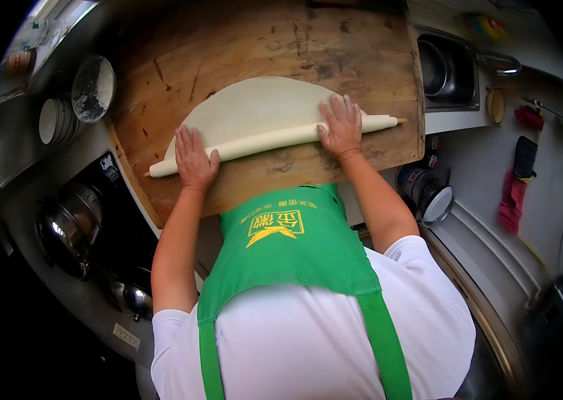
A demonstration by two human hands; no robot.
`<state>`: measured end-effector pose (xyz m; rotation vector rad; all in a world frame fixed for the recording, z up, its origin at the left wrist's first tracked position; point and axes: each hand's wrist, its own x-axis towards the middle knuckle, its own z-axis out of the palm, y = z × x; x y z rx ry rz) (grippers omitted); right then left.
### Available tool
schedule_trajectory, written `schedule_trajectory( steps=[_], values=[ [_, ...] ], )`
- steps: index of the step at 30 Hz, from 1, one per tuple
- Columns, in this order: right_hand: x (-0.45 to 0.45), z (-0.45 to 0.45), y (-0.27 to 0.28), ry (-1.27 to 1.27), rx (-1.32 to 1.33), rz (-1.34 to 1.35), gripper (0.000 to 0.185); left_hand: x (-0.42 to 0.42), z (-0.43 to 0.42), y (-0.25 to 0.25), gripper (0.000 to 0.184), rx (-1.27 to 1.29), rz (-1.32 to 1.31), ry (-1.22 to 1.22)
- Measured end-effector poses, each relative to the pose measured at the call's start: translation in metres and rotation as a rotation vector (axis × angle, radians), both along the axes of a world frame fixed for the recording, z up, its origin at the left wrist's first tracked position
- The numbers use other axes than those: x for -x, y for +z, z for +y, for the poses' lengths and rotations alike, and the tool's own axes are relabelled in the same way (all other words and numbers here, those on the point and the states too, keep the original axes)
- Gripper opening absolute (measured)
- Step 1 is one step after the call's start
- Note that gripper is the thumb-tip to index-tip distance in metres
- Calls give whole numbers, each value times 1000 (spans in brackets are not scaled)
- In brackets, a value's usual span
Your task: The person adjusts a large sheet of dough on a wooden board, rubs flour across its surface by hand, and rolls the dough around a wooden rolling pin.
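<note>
A large pale sheet of dough (261, 107) lies on the wooden board (228, 50). Its near part is wound around a rolling pin (402, 121), whose wooden tips stick out at both ends of the roll. My left hand (195, 160) lies flat over the left part of the roll, fingers stretched forward onto the dough. Toward the right end, my right hand (342, 127) rests on the roll in the same way, fingers extended. The middle of the pin is hidden inside the dough.
A bowl with flour (93, 89) and stacked bowls (55, 121) stand left of the board. Metal pots (71, 223) are at the lower left. To the right is a sink (451, 70) with a pan in it. Red cloth mitts (512, 200) hang on the right wall.
</note>
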<state>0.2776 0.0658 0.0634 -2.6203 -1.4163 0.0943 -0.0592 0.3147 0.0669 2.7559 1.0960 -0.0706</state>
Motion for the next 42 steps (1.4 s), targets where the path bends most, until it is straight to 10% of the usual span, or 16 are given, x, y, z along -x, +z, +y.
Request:
schedule_trajectory(
  steps=[26,32,38,42],
  values=[
    [-26,-96,-18,-298,-85,17,71,112,13,-29,88,-78,-120,183],
    [-124,20,-21,-336,-232,-3,68,30,116,2,57,-257,-63,245],
    [-22,63,48,244,-296,155,66,-35,44,16,81,-103,-62,-370],
    [2,72,24,326,-230,128,59,-45,30,2,64,-69,-138,-288]
  ],
)
